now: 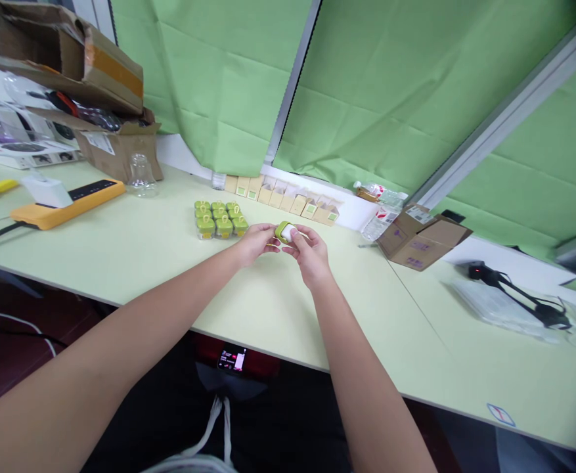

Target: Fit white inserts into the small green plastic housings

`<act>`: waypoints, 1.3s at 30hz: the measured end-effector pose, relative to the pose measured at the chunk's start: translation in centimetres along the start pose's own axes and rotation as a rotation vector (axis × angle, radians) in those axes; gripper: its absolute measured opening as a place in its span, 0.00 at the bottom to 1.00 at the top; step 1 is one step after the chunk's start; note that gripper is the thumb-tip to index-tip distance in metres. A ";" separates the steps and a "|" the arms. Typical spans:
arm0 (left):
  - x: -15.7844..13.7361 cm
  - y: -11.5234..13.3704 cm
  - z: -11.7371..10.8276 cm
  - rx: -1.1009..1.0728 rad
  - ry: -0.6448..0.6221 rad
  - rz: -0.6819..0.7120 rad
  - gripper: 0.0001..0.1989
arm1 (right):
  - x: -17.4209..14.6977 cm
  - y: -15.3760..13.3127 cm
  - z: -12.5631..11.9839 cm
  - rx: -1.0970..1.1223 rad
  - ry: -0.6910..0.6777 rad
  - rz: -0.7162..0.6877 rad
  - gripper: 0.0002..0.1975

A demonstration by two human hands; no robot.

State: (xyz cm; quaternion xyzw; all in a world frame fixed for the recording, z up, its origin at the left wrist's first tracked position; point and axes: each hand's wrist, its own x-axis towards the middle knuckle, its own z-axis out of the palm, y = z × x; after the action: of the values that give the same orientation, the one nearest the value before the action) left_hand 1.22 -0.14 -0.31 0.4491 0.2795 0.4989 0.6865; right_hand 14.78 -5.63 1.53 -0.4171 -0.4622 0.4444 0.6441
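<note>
Both my hands meet over the middle of the table (268,295). My right hand (312,256) pinches a small green-and-white piece (284,231) between thumb and fingers; its green rim matches the lids nearby, and its white face is turned toward me. My left hand (258,243) closes on the left side of the same piece, its fingertips partly hidden. Just left of the hands, several small clear containers (205,227) with green looped lids stand together in rows.
Small cardboard boxes (278,195) line the back wall. At left are an orange power strip (71,205), a clear jar (141,176) and cartons (120,148). Plastic bottles (379,223), an open carton (420,238) and a black headset-like device (519,295) are at right.
</note>
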 end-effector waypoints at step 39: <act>-0.1 0.3 -0.1 -0.018 0.000 -0.020 0.08 | 0.0 -0.4 -0.4 0.088 0.007 0.134 0.14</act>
State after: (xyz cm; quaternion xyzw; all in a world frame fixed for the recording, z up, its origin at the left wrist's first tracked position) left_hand 1.01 -0.16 -0.11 0.4400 0.2795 0.4947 0.6954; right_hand 15.23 -5.76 1.84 -0.4200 -0.4111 0.5050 0.6321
